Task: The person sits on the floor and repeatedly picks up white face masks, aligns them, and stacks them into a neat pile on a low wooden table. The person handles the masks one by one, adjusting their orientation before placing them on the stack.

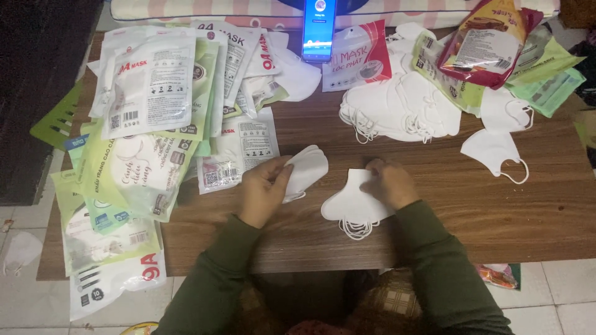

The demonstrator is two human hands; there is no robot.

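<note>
left hand (262,189) – fingers closed around a folded stack of white masks (306,170), lifted just above the wooden table (496,211) | right hand (388,183) – fingers curled, pressing down on a small pile of masks (351,205) lying at table centre, ear loops trailing toward the near edge
</note>
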